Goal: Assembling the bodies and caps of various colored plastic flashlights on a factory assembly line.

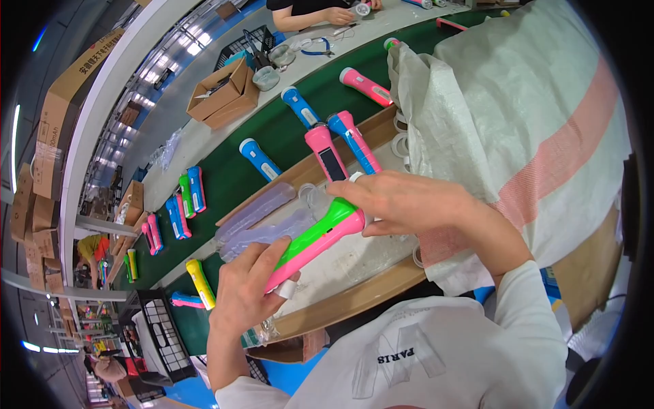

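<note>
A green and pink flashlight (317,238) lies slantwise across both my hands above a work tray. My left hand (242,290) is closed around its narrow pink handle, with a white wrap on one finger. Around the wide head end, the fingers of my right hand (415,201) are bent and hide most of the lens. A small white part (356,176) shows at the right hand's knuckles; what it belongs to is unclear. Just beyond are a pink flashlight (329,155) with a dark panel and a blue and pink one (357,143).
The brown-edged tray (334,310) holds translucent plastic sleeves (262,228) and white rings (400,144). More flashlights sit along the green conveyor belt (228,184). A white woven sack (470,116) bulges at the right. Across the belt are a cardboard box (225,95) and a co-worker's hands (338,16).
</note>
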The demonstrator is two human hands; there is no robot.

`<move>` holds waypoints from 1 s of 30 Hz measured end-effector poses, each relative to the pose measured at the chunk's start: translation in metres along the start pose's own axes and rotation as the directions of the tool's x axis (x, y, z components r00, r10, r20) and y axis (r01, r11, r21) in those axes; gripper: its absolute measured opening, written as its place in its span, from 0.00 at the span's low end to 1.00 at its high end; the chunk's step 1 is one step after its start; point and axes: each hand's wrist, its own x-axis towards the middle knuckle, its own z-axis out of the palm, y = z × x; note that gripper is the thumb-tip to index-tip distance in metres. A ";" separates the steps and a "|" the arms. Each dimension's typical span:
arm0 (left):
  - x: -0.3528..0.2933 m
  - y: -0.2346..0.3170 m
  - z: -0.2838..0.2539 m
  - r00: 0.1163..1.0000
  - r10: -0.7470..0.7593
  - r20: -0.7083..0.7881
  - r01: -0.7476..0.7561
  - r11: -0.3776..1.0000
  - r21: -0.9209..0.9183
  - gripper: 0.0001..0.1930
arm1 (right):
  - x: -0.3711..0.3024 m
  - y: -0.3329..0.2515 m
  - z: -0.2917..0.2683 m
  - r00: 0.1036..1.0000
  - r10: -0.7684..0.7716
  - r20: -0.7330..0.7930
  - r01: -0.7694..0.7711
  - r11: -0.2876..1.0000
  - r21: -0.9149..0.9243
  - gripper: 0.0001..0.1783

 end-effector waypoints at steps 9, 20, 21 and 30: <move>-0.050 0.006 0.049 0.873 -0.289 0.394 0.487 0.449 -0.749 0.24 | -0.035 -0.010 0.078 0.848 -0.143 -0.510 0.377 0.840 0.390 0.33; -0.007 0.009 0.087 0.972 0.139 -0.190 -0.134 0.990 0.037 0.31 | -0.019 -0.004 0.074 0.764 0.635 -0.116 0.037 0.137 0.990 0.24; -0.006 0.000 0.092 0.970 0.146 -0.192 -0.140 0.989 0.046 0.31 | -0.017 -0.009 0.068 0.762 0.639 -0.109 0.042 0.120 0.992 0.24; -0.005 0.019 0.079 0.969 0.126 -0.214 -0.118 0.992 0.049 0.31 | -0.018 0.008 0.072 0.778 0.480 -0.404 0.106 0.534 0.839 0.21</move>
